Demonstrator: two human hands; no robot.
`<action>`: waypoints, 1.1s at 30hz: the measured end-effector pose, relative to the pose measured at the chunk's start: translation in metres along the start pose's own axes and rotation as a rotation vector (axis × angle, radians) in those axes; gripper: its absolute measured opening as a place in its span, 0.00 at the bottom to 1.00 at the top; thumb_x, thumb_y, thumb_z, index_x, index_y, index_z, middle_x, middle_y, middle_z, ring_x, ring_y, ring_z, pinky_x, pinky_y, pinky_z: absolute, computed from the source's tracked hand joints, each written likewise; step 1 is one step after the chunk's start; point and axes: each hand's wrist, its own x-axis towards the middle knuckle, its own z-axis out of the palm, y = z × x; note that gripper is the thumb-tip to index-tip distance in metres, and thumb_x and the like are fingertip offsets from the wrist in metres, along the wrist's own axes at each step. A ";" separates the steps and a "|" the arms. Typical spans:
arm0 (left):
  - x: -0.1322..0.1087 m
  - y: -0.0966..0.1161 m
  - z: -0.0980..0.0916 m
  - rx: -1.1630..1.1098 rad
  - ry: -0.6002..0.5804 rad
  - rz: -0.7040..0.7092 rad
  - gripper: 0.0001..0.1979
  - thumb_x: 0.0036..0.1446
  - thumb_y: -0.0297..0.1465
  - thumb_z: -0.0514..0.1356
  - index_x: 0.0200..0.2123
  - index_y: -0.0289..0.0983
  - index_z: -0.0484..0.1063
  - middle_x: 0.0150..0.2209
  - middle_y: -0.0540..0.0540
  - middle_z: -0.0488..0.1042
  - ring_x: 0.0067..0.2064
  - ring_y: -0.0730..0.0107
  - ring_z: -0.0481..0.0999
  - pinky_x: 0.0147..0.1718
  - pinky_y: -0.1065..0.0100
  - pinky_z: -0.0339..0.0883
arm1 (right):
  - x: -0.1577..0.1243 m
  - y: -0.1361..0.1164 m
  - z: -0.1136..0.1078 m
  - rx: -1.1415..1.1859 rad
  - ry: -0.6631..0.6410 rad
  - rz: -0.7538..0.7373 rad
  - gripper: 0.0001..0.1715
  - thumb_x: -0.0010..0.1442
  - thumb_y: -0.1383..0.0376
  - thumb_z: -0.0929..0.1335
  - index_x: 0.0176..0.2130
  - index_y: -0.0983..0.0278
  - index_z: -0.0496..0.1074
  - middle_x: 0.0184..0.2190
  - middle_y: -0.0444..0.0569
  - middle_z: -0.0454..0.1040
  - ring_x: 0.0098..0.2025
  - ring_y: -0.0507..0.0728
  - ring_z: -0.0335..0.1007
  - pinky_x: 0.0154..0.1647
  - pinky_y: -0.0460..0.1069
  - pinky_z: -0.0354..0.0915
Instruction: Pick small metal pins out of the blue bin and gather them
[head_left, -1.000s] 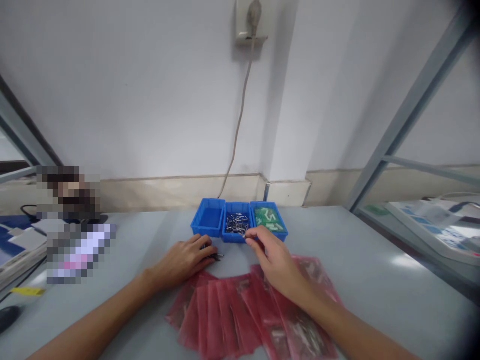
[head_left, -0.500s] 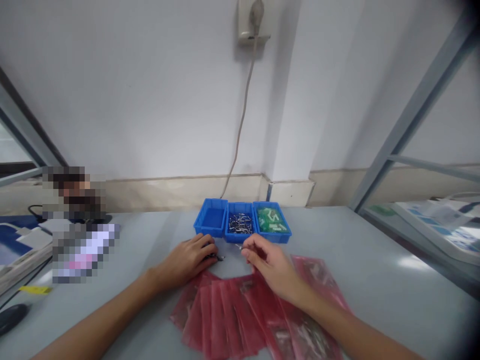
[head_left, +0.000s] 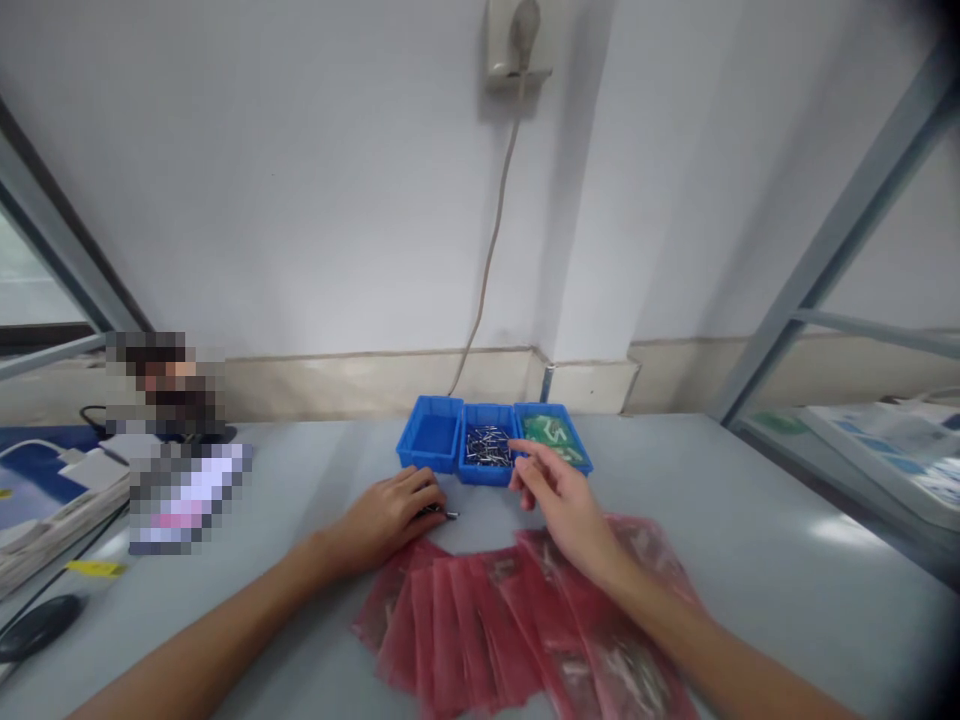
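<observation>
My left hand (head_left: pixel 397 512) rests on the table in front of the left blue bin (head_left: pixel 433 436), its curled fingers over several metal screws (head_left: pixel 451 515). My right hand (head_left: pixel 551 490) hangs at the front edge of the middle bin (head_left: pixel 489 472), index finger stretched toward the metal screws in it, nothing seen between its fingers. The right bin (head_left: pixel 586 467) holds green bags with white pieces (head_left: pixel 551 432). Red plastic bags (head_left: pixel 465 630) lie fanned out below both hands, some with small parts inside.
A blurred-out device (head_left: pixel 191 500), a yellow tag (head_left: pixel 96 568), a black mouse (head_left: pixel 41 628) and a power strip with cables are at the left. Metal frame posts stand at both sides. A cable (head_left: pixel 491 250) runs down the wall behind the bins.
My right hand has moved up toward the middle bin and its index finger has stretched out; the small piece at its fingertips is no longer seen. The view has shifted slightly.
</observation>
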 end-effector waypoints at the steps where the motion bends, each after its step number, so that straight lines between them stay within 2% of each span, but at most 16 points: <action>1: 0.000 0.000 0.000 -0.007 0.001 0.004 0.13 0.80 0.37 0.52 0.47 0.39 0.74 0.46 0.44 0.74 0.48 0.62 0.75 0.47 0.64 0.72 | -0.003 -0.002 0.001 -0.086 -0.014 -0.028 0.26 0.74 0.48 0.65 0.60 0.61 0.73 0.33 0.46 0.76 0.30 0.57 0.71 0.34 0.51 0.70; 3: 0.000 0.000 0.001 -0.019 0.002 0.015 0.13 0.79 0.37 0.53 0.47 0.39 0.74 0.46 0.44 0.74 0.48 0.62 0.75 0.47 0.64 0.72 | -0.011 -0.006 0.002 -0.275 -0.087 -0.124 0.18 0.76 0.52 0.65 0.55 0.57 0.77 0.40 0.49 0.79 0.40 0.59 0.75 0.42 0.53 0.73; 4: 0.001 0.000 0.002 -0.024 0.007 0.024 0.13 0.79 0.37 0.53 0.46 0.39 0.75 0.46 0.44 0.75 0.48 0.62 0.76 0.47 0.64 0.72 | -0.015 -0.008 0.003 -0.346 -0.174 -0.195 0.16 0.77 0.55 0.64 0.52 0.56 0.79 0.45 0.50 0.79 0.45 0.60 0.76 0.48 0.55 0.73; 6: 0.001 -0.001 0.004 -0.029 0.024 0.037 0.13 0.79 0.37 0.53 0.46 0.38 0.75 0.45 0.45 0.75 0.48 0.62 0.75 0.47 0.64 0.71 | -0.021 -0.011 0.004 -0.453 -0.347 -0.314 0.14 0.77 0.60 0.65 0.53 0.55 0.80 0.55 0.52 0.77 0.58 0.63 0.74 0.62 0.59 0.68; 8: 0.001 -0.001 0.005 -0.028 0.035 0.044 0.13 0.80 0.36 0.53 0.46 0.38 0.75 0.45 0.45 0.75 0.48 0.62 0.75 0.48 0.63 0.71 | -0.023 -0.011 0.005 -0.542 -0.459 -0.365 0.14 0.77 0.61 0.66 0.55 0.53 0.81 0.61 0.51 0.75 0.63 0.65 0.70 0.68 0.63 0.64; 10: 0.001 -0.001 0.006 -0.024 0.037 0.054 0.13 0.80 0.36 0.53 0.46 0.38 0.75 0.45 0.45 0.76 0.48 0.62 0.75 0.48 0.63 0.71 | -0.023 -0.009 0.006 -0.593 -0.512 -0.379 0.15 0.77 0.62 0.67 0.56 0.52 0.81 0.62 0.50 0.76 0.64 0.66 0.69 0.68 0.65 0.62; 19: 0.002 0.000 0.007 -0.024 0.039 0.087 0.14 0.80 0.36 0.52 0.49 0.39 0.77 0.48 0.44 0.75 0.49 0.63 0.75 0.49 0.63 0.70 | -0.022 -0.011 0.008 -0.545 -0.519 -0.408 0.16 0.78 0.64 0.66 0.57 0.54 0.80 0.53 0.48 0.82 0.56 0.64 0.71 0.61 0.62 0.68; 26: 0.003 0.000 0.009 0.005 0.042 0.104 0.15 0.80 0.37 0.52 0.49 0.39 0.78 0.47 0.44 0.75 0.47 0.64 0.76 0.48 0.63 0.70 | -0.023 -0.010 0.009 -0.570 -0.545 -0.436 0.16 0.79 0.64 0.64 0.54 0.57 0.81 0.55 0.47 0.81 0.56 0.62 0.72 0.62 0.59 0.66; 33: 0.003 0.001 0.006 -0.006 0.047 0.112 0.12 0.79 0.36 0.54 0.49 0.38 0.77 0.46 0.44 0.75 0.47 0.63 0.76 0.48 0.64 0.70 | -0.019 -0.006 0.011 -0.558 -0.452 -0.417 0.14 0.80 0.64 0.63 0.52 0.57 0.77 0.50 0.47 0.82 0.54 0.60 0.74 0.62 0.57 0.63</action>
